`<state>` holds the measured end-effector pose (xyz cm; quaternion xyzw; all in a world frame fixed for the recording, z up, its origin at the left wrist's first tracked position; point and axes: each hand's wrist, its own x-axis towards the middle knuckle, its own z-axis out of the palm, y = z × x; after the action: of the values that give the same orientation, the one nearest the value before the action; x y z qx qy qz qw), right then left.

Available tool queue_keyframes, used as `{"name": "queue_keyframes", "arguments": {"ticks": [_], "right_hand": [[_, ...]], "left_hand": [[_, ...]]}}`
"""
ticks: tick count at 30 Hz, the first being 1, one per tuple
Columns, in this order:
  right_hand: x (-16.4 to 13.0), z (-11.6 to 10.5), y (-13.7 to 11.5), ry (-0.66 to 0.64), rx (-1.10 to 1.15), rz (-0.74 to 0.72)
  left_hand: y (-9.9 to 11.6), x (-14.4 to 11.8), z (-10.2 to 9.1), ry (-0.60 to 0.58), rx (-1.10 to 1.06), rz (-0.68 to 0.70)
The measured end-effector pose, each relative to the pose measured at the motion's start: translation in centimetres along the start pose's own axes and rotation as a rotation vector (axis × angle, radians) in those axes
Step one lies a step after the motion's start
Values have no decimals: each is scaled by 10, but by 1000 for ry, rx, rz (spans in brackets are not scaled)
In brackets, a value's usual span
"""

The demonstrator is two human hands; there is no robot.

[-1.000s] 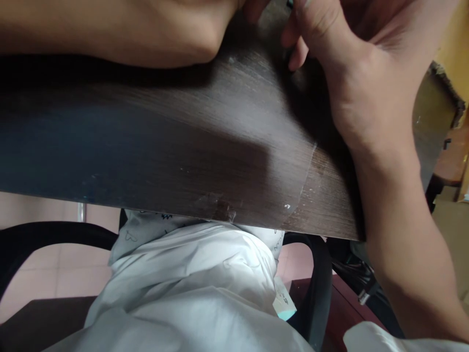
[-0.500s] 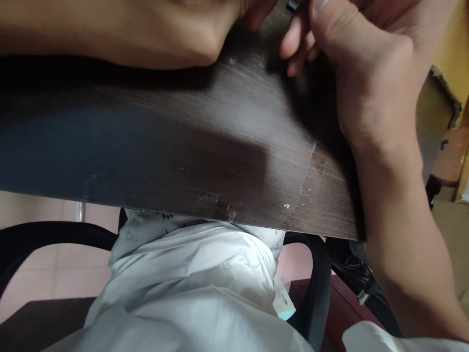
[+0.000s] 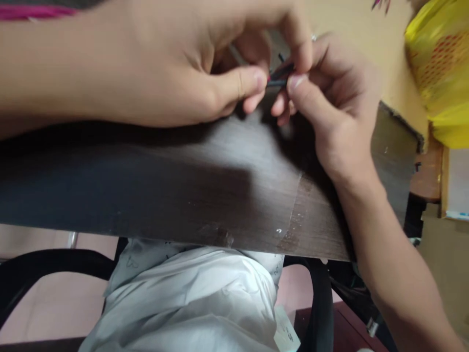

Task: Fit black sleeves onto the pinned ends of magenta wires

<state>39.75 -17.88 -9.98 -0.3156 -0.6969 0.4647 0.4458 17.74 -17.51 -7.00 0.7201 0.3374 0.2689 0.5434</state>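
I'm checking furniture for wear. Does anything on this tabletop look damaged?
Yes: near the front edge of the tabletop, right of the middle, a browner, pale-flecked patch interrupts the dark finish, possibly wear.

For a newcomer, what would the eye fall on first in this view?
Probably the left hand and right hand, close together at the top centre, with a small dark object between them, too blurred to identify. Next, the bright yellow bag at the upper right, then the white cloth below the dark table.

Left hand (image 3: 198,73), right hand (image 3: 340,102) close together, both pinching; right forearm (image 3: 388,239) bare, slanted.
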Motion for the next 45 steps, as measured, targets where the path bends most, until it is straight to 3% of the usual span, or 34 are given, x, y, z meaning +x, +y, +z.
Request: {"name": "queue_keyframes", "arguments": {"ticks": [3, 14, 18, 26, 45], "right_hand": [[-1, -3, -1, -4, -23, 9], [-5, -4, -17, -2, -49, 159], [-5, -6, -16, -10, -16, 138], [-4, -6, -17, -18, -35, 147], [-4, -13, -20, -193, -19, 180]], "left_hand": [[6, 3, -1, -11, 263, 151], [-7, 2, -4, 1, 161, 63], [-7, 2, -3, 1, 131, 33], [-5, 2, -3, -3, 251, 146], [-5, 1, 0, 9, 161, 65]]}}
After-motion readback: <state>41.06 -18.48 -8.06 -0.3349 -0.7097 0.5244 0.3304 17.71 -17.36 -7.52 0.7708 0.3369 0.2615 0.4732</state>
